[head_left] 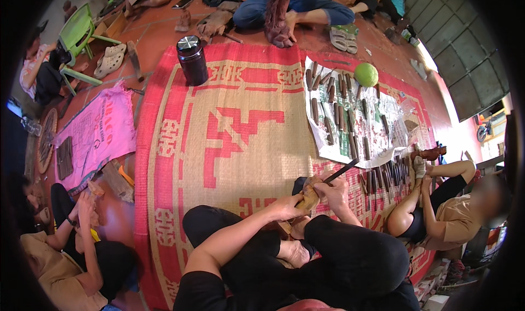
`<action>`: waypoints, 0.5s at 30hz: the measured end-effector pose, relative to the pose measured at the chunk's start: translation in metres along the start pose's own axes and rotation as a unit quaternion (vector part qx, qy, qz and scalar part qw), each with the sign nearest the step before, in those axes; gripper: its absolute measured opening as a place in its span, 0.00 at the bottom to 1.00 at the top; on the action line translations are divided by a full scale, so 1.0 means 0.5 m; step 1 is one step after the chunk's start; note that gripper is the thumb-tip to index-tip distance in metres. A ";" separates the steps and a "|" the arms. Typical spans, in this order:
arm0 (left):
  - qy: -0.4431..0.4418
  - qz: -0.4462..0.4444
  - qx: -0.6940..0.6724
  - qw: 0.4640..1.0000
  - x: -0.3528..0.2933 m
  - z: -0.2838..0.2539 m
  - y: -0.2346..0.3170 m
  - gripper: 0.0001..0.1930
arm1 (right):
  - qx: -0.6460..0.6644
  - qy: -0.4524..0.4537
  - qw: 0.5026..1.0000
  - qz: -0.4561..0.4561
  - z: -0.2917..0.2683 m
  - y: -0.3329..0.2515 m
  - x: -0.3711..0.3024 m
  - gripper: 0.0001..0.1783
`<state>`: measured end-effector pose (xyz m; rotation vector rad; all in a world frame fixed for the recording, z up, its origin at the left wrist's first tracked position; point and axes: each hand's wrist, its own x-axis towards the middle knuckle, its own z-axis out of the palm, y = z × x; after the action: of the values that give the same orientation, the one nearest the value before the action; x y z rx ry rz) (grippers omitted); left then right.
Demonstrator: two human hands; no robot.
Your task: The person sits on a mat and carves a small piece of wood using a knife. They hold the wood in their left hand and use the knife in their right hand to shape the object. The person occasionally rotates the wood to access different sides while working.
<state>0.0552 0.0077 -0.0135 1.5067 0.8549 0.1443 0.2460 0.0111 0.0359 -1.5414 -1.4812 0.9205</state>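
Cross-legged on a red and tan woven mat (246, 147), I hold a small yellowish-brown wood piece (309, 197) over my feet. My left hand (286, 207) is closed round its left side. In my right hand (334, 195) is a carving tool (342, 170) with a long dark handle, which points up and to the right. The tool's working end is hidden by the hand and the wood. Beyond my right hand, several dark-handled carving tools (383, 177) lie in a row on the mat. More of them lie on a white printed sheet (322, 141).
A green round fruit (366, 75) rests at the sheet's far edge. A dark flask with a silver lid (192, 62) stands at the mat's far left. Other people sit close on the left (60, 267), right (454, 215) and far side (246, 10), some holding carved wood. A pink sack (104, 119) lies left.
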 end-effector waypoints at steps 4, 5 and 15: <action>0.018 -0.005 0.011 1.000 -0.003 0.004 -0.011 0.30 | 0.048 0.093 0.986 0.131 -0.019 0.007 0.018 0.05; 0.016 -0.001 -0.003 1.000 -0.004 0.003 -0.009 0.30 | 0.116 0.083 0.983 0.114 -0.031 0.001 0.024 0.05; -0.002 -0.017 -0.022 1.000 -0.009 -0.005 0.013 0.30 | 0.067 0.071 0.987 0.130 -0.010 -0.017 0.017 0.06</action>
<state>0.0532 0.0079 -0.0053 1.4492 0.8685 0.1333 0.2472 0.0192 0.0460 -1.6875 -1.1131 1.0137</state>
